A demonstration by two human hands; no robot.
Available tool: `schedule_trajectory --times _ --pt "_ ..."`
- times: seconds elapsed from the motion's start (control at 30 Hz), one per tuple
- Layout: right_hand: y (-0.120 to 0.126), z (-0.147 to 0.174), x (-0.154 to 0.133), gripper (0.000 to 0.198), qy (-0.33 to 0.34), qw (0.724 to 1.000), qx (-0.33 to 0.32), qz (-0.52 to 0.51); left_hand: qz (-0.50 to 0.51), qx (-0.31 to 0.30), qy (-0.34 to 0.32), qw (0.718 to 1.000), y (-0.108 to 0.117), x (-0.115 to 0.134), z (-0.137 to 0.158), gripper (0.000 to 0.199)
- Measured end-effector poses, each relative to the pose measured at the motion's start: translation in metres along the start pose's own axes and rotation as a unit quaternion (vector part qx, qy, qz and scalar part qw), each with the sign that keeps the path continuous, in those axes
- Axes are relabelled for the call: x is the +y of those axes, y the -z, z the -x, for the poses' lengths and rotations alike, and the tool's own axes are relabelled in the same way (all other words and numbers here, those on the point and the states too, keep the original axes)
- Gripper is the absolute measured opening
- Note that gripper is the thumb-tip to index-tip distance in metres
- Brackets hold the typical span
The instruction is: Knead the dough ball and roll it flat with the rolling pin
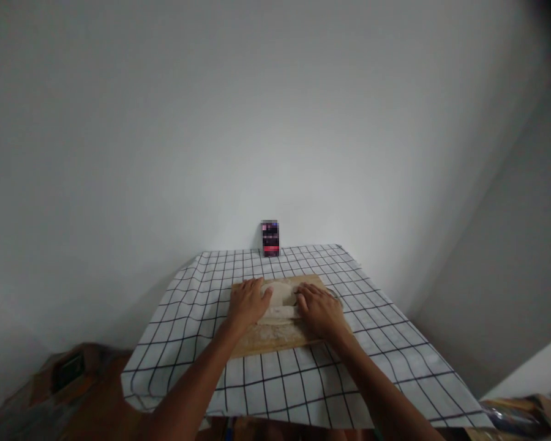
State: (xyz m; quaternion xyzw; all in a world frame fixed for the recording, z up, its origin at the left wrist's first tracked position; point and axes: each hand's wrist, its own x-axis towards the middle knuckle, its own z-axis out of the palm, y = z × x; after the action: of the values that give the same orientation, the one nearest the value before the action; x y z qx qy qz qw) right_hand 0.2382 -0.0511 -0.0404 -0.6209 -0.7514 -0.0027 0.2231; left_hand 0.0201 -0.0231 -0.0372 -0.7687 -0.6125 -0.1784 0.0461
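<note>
A flat, pale sheet of dough [282,293] lies on a floured wooden board [275,340]. Across its near part runs a pale cylinder [281,312], with a strip of dough showing in front. Whether this is a rolling pin or rolled-up dough, I cannot tell. My left hand [249,299] rests palm down over its left end, fingers stretched forward and thumb apart. At the other end, my right hand [320,306] lies flat in the same way, fingers pointing ahead and inward. Both ends of the cylinder are hidden under my palms.
A white tablecloth [266,380] with a black grid covers the table. Against the wall at the back stands a small dark, pixelated object [270,237]. A thin curved rim [336,295] shows beside the right hand. A brown box [68,372] sits low at left.
</note>
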Motion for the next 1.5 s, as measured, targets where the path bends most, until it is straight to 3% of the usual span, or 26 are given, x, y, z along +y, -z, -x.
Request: schedule_trajectory --times 0.17,0.37,0.57,0.77,0.87,1.03,1.17,1.5 --pt "-0.001 0.004 0.004 0.043 0.034 0.999 -0.007 -0.012 -0.007 0.045 -0.028 0.999 -0.003 0.001 0.017 0.046" --pt "-0.005 -0.004 0.007 0.040 0.016 1.000 -0.014 0.007 0.008 0.015 -0.012 1.000 0.001 0.002 0.011 0.042" --pt "-0.004 -0.007 0.008 0.037 0.033 0.999 -0.016 0.003 -0.016 0.035 -0.021 0.999 0.000 0.005 0.021 0.043" --pt "-0.002 -0.013 0.007 0.037 0.008 0.999 -0.034 0.012 0.004 -0.033 0.012 0.999 0.005 -0.001 -0.014 0.041" --pt "-0.001 -0.010 0.007 0.038 0.016 0.999 -0.039 0.014 0.004 -0.038 0.020 0.999 0.004 -0.001 -0.022 0.042" --pt "0.001 -0.008 0.007 0.041 0.020 0.999 -0.041 0.029 0.011 0.004 -0.009 1.000 0.002 0.003 0.005 0.044" --pt "0.004 -0.014 0.005 0.042 0.011 0.997 -0.067 0.042 0.010 0.037 0.006 0.999 0.001 0.012 0.028 0.046" --pt "0.005 -0.025 0.005 0.047 0.053 0.995 -0.085 0.022 0.001 0.033 0.071 0.997 0.005 0.040 0.064 0.055"
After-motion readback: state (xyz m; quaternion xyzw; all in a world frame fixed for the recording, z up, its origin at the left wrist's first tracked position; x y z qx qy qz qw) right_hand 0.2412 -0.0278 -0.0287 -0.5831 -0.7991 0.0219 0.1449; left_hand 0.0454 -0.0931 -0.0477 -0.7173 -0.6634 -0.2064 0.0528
